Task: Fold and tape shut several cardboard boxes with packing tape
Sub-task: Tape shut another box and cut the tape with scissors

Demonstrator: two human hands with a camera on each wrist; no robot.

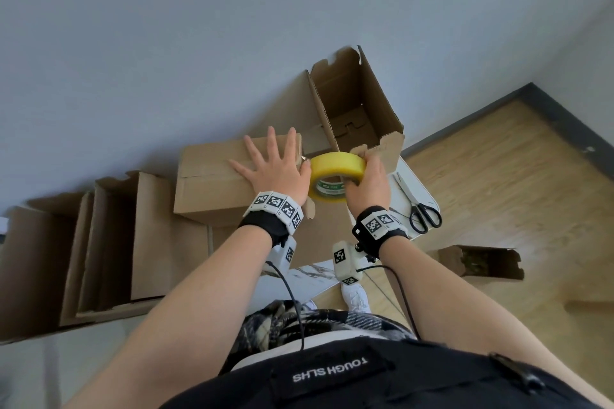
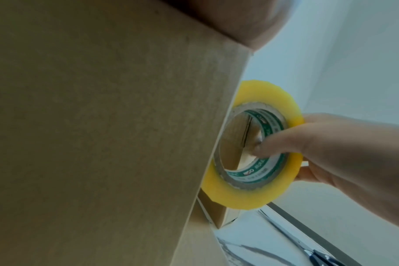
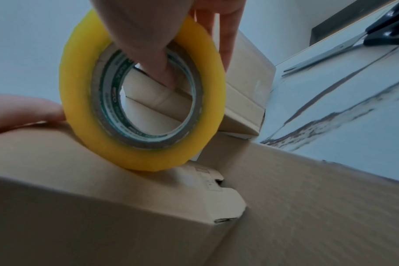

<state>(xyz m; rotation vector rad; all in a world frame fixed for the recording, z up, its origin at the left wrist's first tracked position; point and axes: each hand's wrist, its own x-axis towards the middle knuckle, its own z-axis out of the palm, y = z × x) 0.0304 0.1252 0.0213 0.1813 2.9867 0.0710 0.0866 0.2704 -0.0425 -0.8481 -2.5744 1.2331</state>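
Tape roll (image 1: 336,180) stands on edge at the right end of closed box (image 1: 212,183), right hand (image 1: 367,188) grasping it, thumb through core. Left hand (image 1: 275,169) presses flat on top, fingers spread. Seam probably runs leftward from roll; tape end unclear.

Closed brown cardboard box (image 1: 212,176) on table, yellow tape roll (image 1: 335,176) upright at its right edge

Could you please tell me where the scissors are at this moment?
In the head view, the scissors lie on the white table at right, just beyond the right hand holding the tape roll, near the open box.
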